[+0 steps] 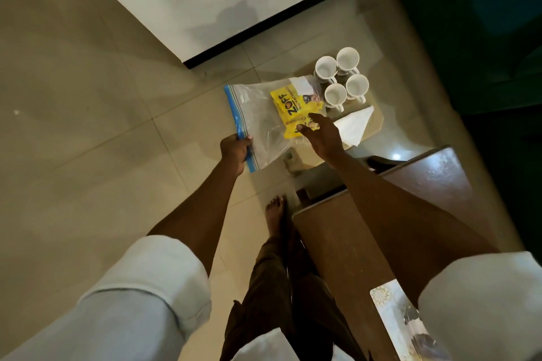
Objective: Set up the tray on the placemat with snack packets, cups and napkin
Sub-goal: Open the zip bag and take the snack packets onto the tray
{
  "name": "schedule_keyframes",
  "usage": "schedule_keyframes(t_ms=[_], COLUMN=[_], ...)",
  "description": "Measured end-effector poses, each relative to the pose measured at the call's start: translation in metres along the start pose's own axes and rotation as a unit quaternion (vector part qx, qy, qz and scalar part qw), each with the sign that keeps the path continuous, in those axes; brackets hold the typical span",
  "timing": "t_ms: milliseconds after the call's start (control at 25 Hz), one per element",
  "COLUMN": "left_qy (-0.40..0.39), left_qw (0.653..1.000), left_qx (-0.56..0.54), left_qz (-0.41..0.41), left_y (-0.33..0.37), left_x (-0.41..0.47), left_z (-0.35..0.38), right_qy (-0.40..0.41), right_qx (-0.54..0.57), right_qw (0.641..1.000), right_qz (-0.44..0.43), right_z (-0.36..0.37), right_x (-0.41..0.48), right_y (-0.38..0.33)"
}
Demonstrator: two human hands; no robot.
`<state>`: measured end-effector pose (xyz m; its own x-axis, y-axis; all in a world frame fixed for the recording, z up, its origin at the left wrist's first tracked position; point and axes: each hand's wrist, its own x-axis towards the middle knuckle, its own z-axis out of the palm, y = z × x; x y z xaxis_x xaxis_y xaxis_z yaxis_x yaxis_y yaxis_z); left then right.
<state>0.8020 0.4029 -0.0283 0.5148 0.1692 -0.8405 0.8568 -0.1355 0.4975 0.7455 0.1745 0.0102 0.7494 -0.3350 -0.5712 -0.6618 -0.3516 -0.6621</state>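
Now the left hand [234, 151] grips the zip bag [258, 123] by its blue seal to steady it, while the right hand [321, 136] hovers open over the yellow snack packets [296, 108] inside, just beside the cups [341, 79].

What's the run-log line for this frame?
left hand: holds zip bag by seal | right hand: open over snack packets in bag | cups, napkin: untouched

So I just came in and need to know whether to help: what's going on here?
A person's left hand grips the blue zip edge of a clear bag, while the open right hand reaches for the yellow packets inside it. Four white cups and a folded napkin sit just beyond the bag, away from the placemat.
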Motion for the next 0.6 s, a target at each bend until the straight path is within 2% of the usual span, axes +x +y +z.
schedule_keyframes(t_ms=[160,280,400,600], left_qy=[-0.072,-0.123,-0.161,-0.22], left_qw=[0.996,0.985,0.966,0.934], left_qx=[-0.014,0.013,0.052,0.09], left_qz=[0.049,0.123,0.197,0.268], left_y=[0.032,0.08,0.131,0.163], left_x=[-0.045,-0.092,-0.145,-0.233], left_z=[0.011,0.031,0.059,0.091], right_qy=[0.0,0.012,0.057,0.16], right_qx=[0.052,0.063,0.068,0.121], right_qw=[0.998,0.997,0.992,0.977], right_qz=[-0.018,-0.049,-0.088,-0.076], right_z=[0.005,-0.008,-0.044,-0.119], right_x=[-0.01,-0.026,-0.048,-0.095], right_y=[-0.03,-0.074,-0.119,-0.138])
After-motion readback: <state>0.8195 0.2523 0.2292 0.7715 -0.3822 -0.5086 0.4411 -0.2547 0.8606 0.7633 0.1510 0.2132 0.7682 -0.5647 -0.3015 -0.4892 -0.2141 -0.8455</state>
